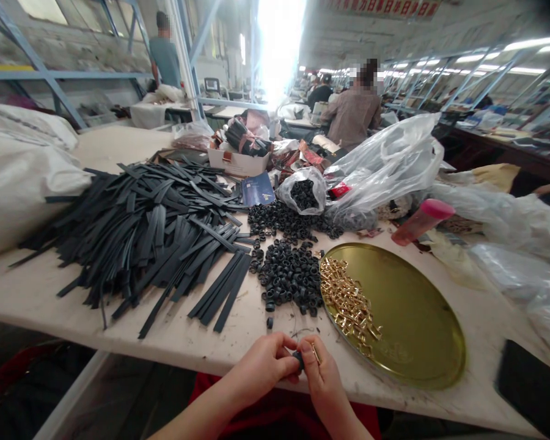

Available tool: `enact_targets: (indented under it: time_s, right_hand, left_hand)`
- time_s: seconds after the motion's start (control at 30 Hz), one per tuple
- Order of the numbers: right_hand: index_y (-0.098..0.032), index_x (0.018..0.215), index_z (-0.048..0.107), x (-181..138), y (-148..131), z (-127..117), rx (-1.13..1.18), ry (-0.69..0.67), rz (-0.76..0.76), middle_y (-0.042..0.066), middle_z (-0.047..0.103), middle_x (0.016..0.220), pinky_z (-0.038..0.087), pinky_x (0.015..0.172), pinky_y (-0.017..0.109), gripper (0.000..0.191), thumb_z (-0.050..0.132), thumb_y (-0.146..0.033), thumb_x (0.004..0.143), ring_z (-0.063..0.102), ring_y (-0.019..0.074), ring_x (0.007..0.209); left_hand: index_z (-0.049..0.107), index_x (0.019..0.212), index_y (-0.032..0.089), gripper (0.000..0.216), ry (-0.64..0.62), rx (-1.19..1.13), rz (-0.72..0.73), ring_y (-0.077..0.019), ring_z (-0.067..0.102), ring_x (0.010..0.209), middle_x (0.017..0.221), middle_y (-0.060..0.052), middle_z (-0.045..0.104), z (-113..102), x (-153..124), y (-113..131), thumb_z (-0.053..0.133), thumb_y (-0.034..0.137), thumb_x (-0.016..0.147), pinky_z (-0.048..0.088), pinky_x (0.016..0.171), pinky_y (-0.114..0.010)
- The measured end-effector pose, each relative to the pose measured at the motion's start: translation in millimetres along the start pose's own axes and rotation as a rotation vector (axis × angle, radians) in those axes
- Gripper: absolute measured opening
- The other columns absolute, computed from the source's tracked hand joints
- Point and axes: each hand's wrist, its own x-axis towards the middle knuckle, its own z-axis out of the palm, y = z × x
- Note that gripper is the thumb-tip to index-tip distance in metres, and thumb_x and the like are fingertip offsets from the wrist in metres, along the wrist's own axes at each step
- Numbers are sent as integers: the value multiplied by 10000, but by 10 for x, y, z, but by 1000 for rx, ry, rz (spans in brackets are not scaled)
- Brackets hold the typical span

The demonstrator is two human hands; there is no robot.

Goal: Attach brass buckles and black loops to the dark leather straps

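The long strips point(165, 226) are black, as are the small loops point(291, 275) heaped on the cream surface point(174, 342). The metal fittings point(348, 299) are bright gold; the oval-looking tray point(417, 318) is a plain, deeper olive gold. Pink tints the bottle point(415, 226), strongest at its lid point(435, 209). The booklet point(259, 189) is dark blue, the sack point(18, 171) white with dark line markings, the lap cloth point(270, 415) red.

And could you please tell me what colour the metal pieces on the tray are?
The metal pieces are shiny gold, seen best in the head view.
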Motion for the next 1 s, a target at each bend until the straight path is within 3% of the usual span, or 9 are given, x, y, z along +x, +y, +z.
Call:
enact_targets:
  time_s: [0.1, 0.2, 0.3, 0.4, 0.47, 0.57, 0.77, 0.9, 1.0]
  right_hand:
    - [-216, 785, 522, 49, 44, 0, -4, -43, -21, 10, 549, 668, 396, 577, 268, 345, 299, -463, 876, 525, 175, 626]
    - [-214, 833, 551, 147, 144, -44, -156, 36, -52, 51, 604, 754, 402, 657, 315, 323, 341, -458, 860, 557, 223, 728]
    - [-201, 822, 555, 265, 272, -90, -359, 175, -91, 83, 609, 785, 390, 701, 375, 290, 407, -450, 835, 548, 262, 768]
    - [-186, 879, 553, 325, 353, -98, -446, 238, -146, 112, 613, 880, 379, 764, 422, 267, 430, -418, 832, 536, 283, 851]
    - [-186, 887, 551, 326, 371, -92, -450, 258, -179, 120, 612, 920, 373, 795, 436, 250, 433, -399, 835, 529, 286, 893]
    - [-193, 869, 548, 301, 365, -93, -407, 265, -207, 110, 608, 914, 384, 803, 430, 223, 425, -378, 844, 532, 272, 896]
    - [-203, 916, 534, 210, 192, -130, -211, 347, -249, 100, 576, 957, 378, 840, 439, 232, 472, -402, 814, 514, 263, 934]
    - [-191, 1127, 429, 166, -70, -93, 154, 112, -114, 11, 552, 722, 432, 552, 291, 374, 426, -428, 837, 523, 167, 597]
    - [-195, 927, 539, 188, -213, -11, 128, -23, -85, -17, 528, 646, 378, 486, 250, 246, 477, -405, 815, 481, 138, 534]
  left_hand:
    - [555, 980, 141, 280, 35, 158, 53, -154, 602, 633, 658, -9, 654, 55, 28, 29, 469, 172, 715, 424, 584, -227]
    - [519, 1107, 199, 355, 128, 487, 143, -161, 608, 690, 745, -7, 670, -28, 59, 92, 505, 233, 754, 425, 625, -229]
    - [565, 1047, 226, 271, 384, 853, 136, -185, 583, 859, 922, -41, 645, -353, 95, 160, 491, 324, 806, 405, 755, -254]
    - [566, 971, 149, 222, 602, 977, 12, -232, 525, 968, 1000, -117, 584, -771, 146, 160, 427, 270, 846, 353, 844, -324]
    - [554, 931, 127, 176, 677, 1029, -56, -240, 516, 970, 987, -125, 569, -971, 193, 121, 467, 233, 822, 356, 832, -327]
    - [546, 875, 124, 138, 718, 1066, -100, -231, 540, 903, 926, -113, 576, -1084, 242, 70, 506, 227, 792, 379, 768, -305]
    - [499, 849, 174, 83, 724, 1061, -34, -184, 557, 825, 864, -57, 576, -847, 0, 107, 435, 159, 798, 376, 707, -260]
    - [504, 765, 211, 133, 578, 1042, 69, -161, 565, 761, 773, -9, 583, -458, -332, 32, 448, 95, 732, 372, 673, -229]
    - [522, 850, 201, 176, 454, 829, 128, -169, 573, 790, 843, -24, 607, -218, -485, -84, 486, 118, 699, 386, 691, -241]
